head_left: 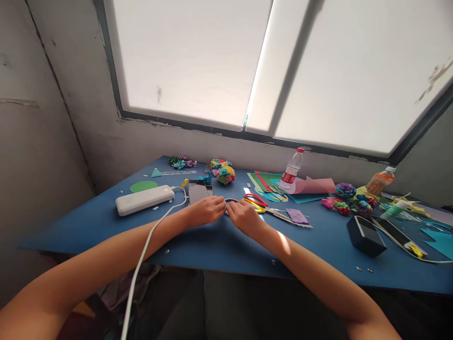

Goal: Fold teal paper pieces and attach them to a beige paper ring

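My left hand (pixel 211 209) and my right hand (pixel 245 217) meet over the middle of the blue table (pixel 226 245), fingers closed and nearly touching. Between them shows the upper edge of a thin, pale curved ring (pixel 231 199); both hands pinch it, and its kind is mostly hidden by the fingers. Just right of my right hand lie scissors (pixel 255 202) with red and yellow handles, their blades pointing right toward a small purple packet (pixel 297 216). Behind my left hand rests a dark phone (pixel 200 190).
A white power bank (pixel 144 200) lies at left, its cable crossing my left forearm. Crumpled paper flowers (pixel 225 175), coloured paper sheets (pixel 311 186) and a red-capped bottle (pixel 292 169) stand along the back. At right are a black box (pixel 366 235) and another phone (pixel 399 234).
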The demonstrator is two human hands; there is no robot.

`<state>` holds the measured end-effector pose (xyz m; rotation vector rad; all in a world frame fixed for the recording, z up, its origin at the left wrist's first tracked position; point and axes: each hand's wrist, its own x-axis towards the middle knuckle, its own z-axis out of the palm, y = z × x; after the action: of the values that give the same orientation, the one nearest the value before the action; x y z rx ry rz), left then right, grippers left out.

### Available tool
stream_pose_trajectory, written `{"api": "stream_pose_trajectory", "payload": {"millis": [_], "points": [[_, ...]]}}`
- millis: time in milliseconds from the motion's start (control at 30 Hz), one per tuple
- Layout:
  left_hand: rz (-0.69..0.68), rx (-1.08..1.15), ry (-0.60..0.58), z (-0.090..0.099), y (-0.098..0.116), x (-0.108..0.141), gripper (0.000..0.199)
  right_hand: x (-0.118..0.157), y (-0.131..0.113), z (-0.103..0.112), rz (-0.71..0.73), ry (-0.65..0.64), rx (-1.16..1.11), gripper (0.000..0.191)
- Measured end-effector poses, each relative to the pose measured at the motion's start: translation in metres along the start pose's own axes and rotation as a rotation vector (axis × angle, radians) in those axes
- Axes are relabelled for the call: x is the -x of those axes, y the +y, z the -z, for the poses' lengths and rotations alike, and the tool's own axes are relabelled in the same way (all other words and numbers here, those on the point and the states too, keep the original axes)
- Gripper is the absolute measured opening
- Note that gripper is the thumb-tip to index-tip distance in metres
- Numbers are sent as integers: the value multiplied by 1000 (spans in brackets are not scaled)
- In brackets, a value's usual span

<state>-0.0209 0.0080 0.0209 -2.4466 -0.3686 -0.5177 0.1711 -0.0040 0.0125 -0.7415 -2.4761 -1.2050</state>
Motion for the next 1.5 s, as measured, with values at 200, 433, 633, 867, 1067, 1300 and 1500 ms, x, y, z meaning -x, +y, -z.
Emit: {"api": "stream_pose_trajectory", "payload": {"millis": [200,433,633,867,1067,1300,1500], "points": [[145,131,71,-4,-1,-1,30,1,2,0,-16,-38,-31,27],[372,312,182,-4,-8,-2,16,5,8,0,-50,-11,-70,21],[396,383,186,-2,-16,-2,16,5,10,-5,-80,-23,-87,23],[326,281,129,7,-14,0,19,5,10,-6,-96,-58,-102,27],[200,175,46,3,-4,-2,30,3,2,-5,-78,-59,-126,28],[243,85,54,-1,-2,-3,27,3,2,-4,-147,-40,-133,24],[256,50,48,-4,-1,-3,20,3,0,-4,-170,-54,-154,22]]}}
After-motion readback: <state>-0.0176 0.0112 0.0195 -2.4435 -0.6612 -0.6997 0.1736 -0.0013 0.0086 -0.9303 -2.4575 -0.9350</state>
